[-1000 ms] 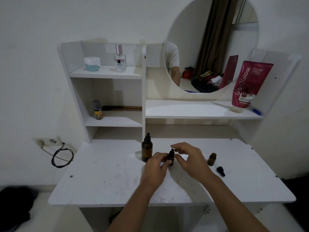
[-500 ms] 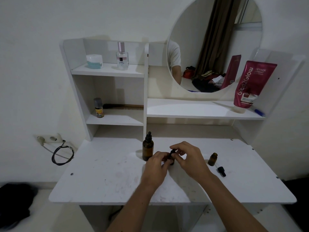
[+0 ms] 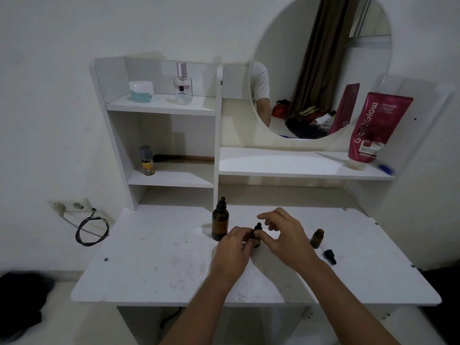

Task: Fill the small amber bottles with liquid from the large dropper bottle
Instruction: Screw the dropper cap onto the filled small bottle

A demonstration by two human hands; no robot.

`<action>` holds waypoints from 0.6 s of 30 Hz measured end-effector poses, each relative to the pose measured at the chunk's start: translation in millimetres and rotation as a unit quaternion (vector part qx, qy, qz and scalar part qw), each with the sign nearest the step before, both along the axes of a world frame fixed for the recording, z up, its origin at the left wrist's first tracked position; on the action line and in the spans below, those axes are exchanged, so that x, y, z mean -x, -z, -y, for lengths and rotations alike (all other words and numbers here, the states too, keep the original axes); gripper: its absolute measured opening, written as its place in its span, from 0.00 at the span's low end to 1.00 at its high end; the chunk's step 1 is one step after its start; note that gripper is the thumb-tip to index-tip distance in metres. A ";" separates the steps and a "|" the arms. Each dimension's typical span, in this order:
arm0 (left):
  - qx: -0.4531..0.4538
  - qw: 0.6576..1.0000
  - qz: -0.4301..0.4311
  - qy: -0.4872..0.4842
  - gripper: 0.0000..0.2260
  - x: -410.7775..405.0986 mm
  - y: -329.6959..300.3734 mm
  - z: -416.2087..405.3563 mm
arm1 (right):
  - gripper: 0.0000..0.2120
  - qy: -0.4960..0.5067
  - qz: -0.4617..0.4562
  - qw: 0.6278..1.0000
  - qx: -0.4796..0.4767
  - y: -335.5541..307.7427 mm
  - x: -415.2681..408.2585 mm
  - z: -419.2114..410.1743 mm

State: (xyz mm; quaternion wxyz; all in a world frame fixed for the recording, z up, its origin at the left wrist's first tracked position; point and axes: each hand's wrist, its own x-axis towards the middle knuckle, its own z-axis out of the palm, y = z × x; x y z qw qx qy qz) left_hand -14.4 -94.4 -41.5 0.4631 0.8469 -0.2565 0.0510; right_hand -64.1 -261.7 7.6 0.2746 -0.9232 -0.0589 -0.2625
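A small amber bottle [image 3: 256, 241] with a black dropper cap stands mid-table, mostly hidden by my hands. My left hand [image 3: 232, 247] grips its body. My right hand [image 3: 283, 235] pinches the cap between thumb and finger, the other fingers raised. The large amber dropper bottle [image 3: 220, 221] stands upright just left of my left hand, capped. A second small amber bottle [image 3: 316, 238] stands uncapped to the right, its black dropper [image 3: 329, 255] lying on the white table [image 3: 149, 270] beside it.
Shelves behind hold a white jar [image 3: 141, 91], a perfume bottle [image 3: 183, 85], a small yellow bottle [image 3: 146, 160] and a comb. A pink tube [image 3: 374, 128] leans at the right under a round mirror [image 3: 319, 58]. A wall socket with cable [image 3: 87, 225] is at left.
My right hand has loosened from curling over the cap; its fingers now lift and spread while thumb and finger stay on the cap. The left hand keeps holding the bottle.
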 end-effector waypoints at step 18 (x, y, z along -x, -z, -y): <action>-0.009 1.000 0.004 -0.010 0.09 -1.8 3.6 1.8 | 0.16 -0.039 -0.060 0.997 0.024 -6.4 -6.4 4.1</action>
